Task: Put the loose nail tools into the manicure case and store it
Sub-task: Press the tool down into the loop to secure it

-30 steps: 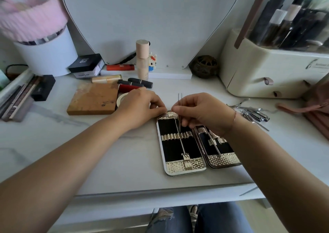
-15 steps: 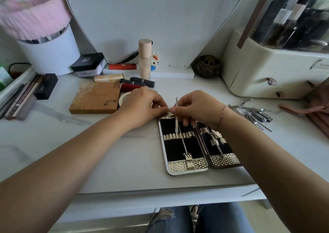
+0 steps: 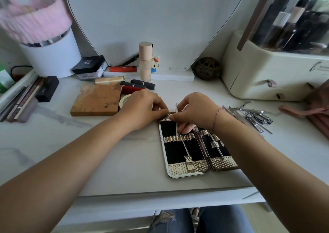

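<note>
- Manicure case [image 3: 187,172]: open flat on table [image 3: 106,161], near front edge, two black-lined halves side by side.
- R hand [image 3: 194,111]: grip closed in a pinch on thin metal tool [image 3: 176,116], held about upright over case's left half, lower end at the gold strap band.
- L hand [image 3: 142,108]: fingers curled at case's top edge, just beside R fingertips; grip prob. pinching the rim there, contact partly hidden.
- One slim tool strapped in each half.
- Loose nail tools [image 3: 256,116]: heaped on table right of case, beyond R wrist, apart from case.
</note>
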